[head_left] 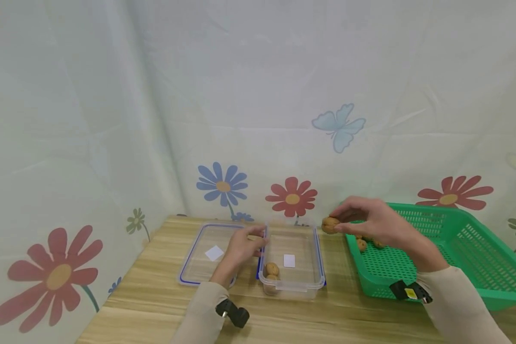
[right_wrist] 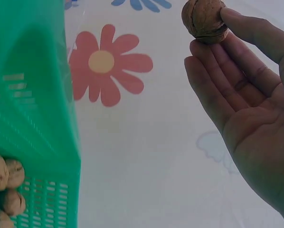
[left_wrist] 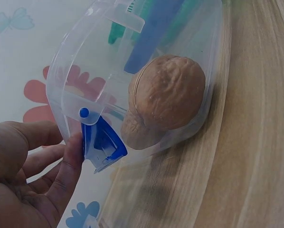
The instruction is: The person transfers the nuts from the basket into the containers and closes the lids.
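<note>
My right hand pinches a walnut between thumb and fingertips, above the gap between the box and the basket. The right wrist view shows this walnut at the fingertips. With its fingertips, my left hand holds the left side of a clear plastic box, by a blue latch. Inside the box, walnuts lie in the near left corner; a large one shows through the wall. A white label is on the box.
To the left, a clear lid with a blue seal lies flat on the wooden table. A green basket with several walnuts at its left end stands on the right. Behind hangs a flowered curtain.
</note>
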The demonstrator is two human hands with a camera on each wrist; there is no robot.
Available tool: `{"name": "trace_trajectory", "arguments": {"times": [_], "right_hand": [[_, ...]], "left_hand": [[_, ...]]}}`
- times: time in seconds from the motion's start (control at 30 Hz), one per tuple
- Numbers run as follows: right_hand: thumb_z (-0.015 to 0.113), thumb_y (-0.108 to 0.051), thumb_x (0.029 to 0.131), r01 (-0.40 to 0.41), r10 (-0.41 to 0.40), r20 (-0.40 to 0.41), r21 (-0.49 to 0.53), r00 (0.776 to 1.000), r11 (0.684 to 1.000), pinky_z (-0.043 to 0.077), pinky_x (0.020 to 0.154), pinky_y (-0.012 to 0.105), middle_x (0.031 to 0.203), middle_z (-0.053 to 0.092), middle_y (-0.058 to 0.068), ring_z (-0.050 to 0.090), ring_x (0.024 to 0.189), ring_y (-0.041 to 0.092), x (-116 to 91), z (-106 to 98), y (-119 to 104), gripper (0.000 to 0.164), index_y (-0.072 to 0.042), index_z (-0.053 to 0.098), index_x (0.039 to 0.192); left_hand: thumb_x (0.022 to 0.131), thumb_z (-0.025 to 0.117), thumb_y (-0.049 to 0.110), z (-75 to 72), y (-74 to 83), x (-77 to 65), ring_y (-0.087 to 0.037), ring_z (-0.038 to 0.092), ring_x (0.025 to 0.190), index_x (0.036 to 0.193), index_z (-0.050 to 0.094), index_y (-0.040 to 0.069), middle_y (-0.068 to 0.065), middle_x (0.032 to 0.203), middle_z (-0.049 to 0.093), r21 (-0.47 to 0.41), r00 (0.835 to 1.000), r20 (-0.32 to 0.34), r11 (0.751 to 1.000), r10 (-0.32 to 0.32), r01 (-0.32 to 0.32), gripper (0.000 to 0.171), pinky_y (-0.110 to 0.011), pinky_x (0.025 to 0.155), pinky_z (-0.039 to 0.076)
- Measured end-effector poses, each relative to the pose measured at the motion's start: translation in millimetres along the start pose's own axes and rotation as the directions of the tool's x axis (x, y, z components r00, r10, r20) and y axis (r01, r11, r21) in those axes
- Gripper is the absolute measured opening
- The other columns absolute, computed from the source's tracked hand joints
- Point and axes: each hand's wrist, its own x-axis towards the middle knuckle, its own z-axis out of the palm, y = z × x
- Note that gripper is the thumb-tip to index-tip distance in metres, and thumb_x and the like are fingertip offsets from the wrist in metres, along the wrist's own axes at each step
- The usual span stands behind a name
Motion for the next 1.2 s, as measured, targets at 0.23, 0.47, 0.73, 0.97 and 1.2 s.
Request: {"name": "trace_trajectory", "arguments": {"times": [0.23,0.47,0.73,0.97,1.2], "right_hand": [[0.081,-0.013,0.096,-0.017,0.017,0.002,0.055,1.000,0.998,0.063,0.090,0.029,0.111,0.073,-0.001,0.072,0.101,0.016,5.9,21.1,-5.0,0.025,-0.010,0.075,0.120],[0.081,-0.016,0.096,-0.011,0.007,0.037,0.101,0.999,0.995,0.062,0.093,0.030,0.115,0.071,0.002,0.071,0.103,0.017,12.6,42.5,-6.7,0.026,-0.008,0.074,0.120],[0.081,-0.014,0.096,0.022,-0.034,0.071,0.165,0.997,0.986,0.063,0.092,0.031,0.113,0.074,0.002,0.072,0.103,0.018,19.9,64.8,-4.7,0.026,-0.007,0.074,0.120],[0.080,-0.012,0.097,0.044,-0.065,0.109,0.189,0.992,0.981,0.063,0.091,0.034,0.113,0.075,0.001,0.072,0.102,0.017,24.9,80.5,0.2,0.024,-0.007,0.075,0.120],[0.079,-0.011,0.097,0.007,-0.045,0.170,0.218,0.984,0.976,0.064,0.089,0.034,0.108,0.075,0.001,0.073,0.099,0.019,28.1,90.9,5.4,0.021,-0.007,0.075,0.118]], "left_hand": [[0.097,0.073,0.001,-0.2,1.1,-0.4,-0.031,0.074,0.083,0.141,0.064,-0.006,-0.026,0.126,0.066,0.007,1.000,0.000,1.000,0.004,-0.004,0.045,-0.039,0.073,0.068],[0.097,0.073,0.002,-0.6,0.9,-0.4,-0.031,0.073,0.081,0.140,0.065,-0.005,-0.025,0.125,0.067,0.013,1.000,-0.003,1.000,0.001,-0.001,0.044,-0.036,0.070,0.068],[0.097,0.073,-0.001,-0.2,0.6,0.1,-0.028,0.073,0.085,0.139,0.064,-0.007,-0.026,0.124,0.066,-0.001,1.000,0.002,1.000,0.011,-0.011,0.044,-0.036,0.070,0.068],[0.097,0.073,0.000,-0.6,-0.2,0.3,-0.029,0.073,0.084,0.139,0.065,-0.006,-0.025,0.124,0.067,0.005,1.000,0.002,1.000,0.005,-0.005,0.043,-0.035,0.069,0.068],[0.097,0.073,0.000,-1.0,-0.4,0.5,-0.031,0.073,0.083,0.139,0.065,-0.006,-0.025,0.124,0.067,0.002,1.000,0.001,1.000,0.012,-0.012,0.043,-0.035,0.069,0.068]]}}
